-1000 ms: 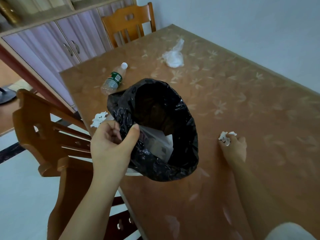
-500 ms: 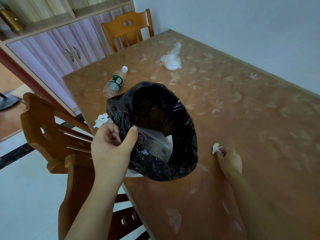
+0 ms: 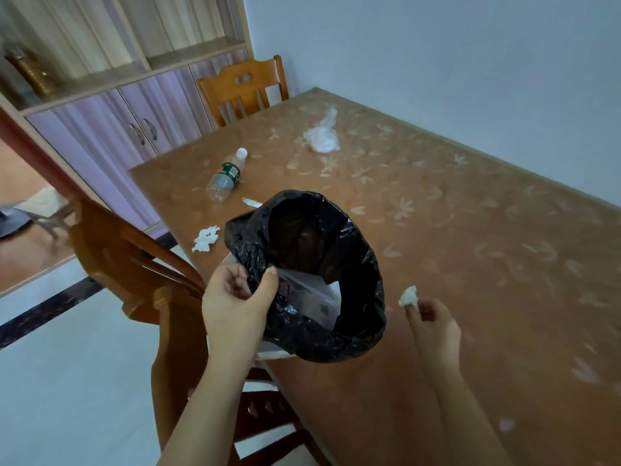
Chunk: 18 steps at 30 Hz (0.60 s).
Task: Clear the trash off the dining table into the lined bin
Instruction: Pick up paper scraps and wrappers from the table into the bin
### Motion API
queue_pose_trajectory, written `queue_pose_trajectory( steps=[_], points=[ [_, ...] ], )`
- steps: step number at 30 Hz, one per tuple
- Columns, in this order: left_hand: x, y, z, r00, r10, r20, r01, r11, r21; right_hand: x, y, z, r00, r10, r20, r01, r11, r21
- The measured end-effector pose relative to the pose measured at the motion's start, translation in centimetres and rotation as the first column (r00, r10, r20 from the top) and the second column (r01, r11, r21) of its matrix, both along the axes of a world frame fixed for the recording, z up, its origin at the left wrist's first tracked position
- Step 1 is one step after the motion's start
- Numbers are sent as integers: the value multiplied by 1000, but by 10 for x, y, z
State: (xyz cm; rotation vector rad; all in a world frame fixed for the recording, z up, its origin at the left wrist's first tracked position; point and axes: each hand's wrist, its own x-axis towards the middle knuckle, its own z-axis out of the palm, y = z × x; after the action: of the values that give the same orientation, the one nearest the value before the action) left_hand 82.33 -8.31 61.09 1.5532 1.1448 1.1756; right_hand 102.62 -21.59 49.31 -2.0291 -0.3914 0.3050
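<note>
Mid-step: right hand (image 3: 433, 322) pinches a tissue wad (image 3: 408, 296), lower right, just beside the lined bin (image 3: 336, 338). Left hand (image 3: 235, 297) clamps the bin's rim, centre frame (paper already inside). Next: carry wad over the opening, release. Farther up the table (image 3: 470, 230): crumpled tissue (image 3: 205, 238), small scrap (image 3: 251, 202), bottle (image 3: 226, 174), plastic bag (image 3: 322, 137).

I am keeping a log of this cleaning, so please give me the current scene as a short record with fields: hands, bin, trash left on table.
left hand: grips the rim of the black bin liner
right hand: pinches a small white tissue wad, beside the bin
bin contents: white paper visible inside
trash left on table: plastic bottle, lying down; clear plastic bag; crumpled tissue near the edge; small white scrap
table: brown flower-patterned cover
</note>
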Motion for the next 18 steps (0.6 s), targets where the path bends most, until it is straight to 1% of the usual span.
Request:
queue_pose_trajectory(
  steps=[4,7,9,11,12,14,18],
  points=[
    [-13,-6,2,1000,-3,27,2,1000,15,-15,7,47,993,67,94,-77,992,103],
    [-21,-7,5,1000,2,29,-4,998,55,-32,19,82,973,167,157,-192,968,160],
    [-27,-7,7,999,17,44,-20,997,69,-45,29,102,929,310,201,-338,933,126],
    [-34,-6,11,998,41,56,-45,997,60,-57,39,118,844,476,247,-495,869,17],
    [-37,-6,14,996,54,67,-58,997,59,-63,43,124,803,523,286,-538,843,-29],
    [-44,-3,20,993,82,91,-88,994,69,-74,51,136,749,550,369,-571,819,-59],
    [-62,5,40,976,149,158,-167,980,112,-95,63,163,728,484,486,-541,841,-28]
  ],
)
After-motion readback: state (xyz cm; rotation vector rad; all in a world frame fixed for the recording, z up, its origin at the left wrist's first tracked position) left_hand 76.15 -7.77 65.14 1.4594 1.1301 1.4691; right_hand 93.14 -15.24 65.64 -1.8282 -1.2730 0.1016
